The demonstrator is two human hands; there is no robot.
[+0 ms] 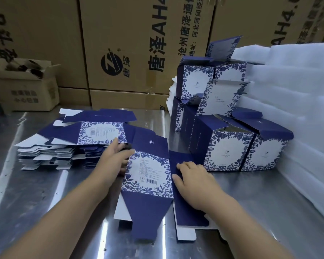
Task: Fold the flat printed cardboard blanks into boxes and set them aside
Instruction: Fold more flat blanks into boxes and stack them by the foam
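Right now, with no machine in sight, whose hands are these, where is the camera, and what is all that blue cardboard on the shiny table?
No robot here: a person works bare-handed, and the single picture comes from a camera worn on their head, looking down. The left hand grips the left edge of a flat blank; the right hand presses on its dark blue side panel. On the metal table lie a stack of unfolded blanks at left and folded boxes at right, beside white foam sheets. Brown cartons stand behind.
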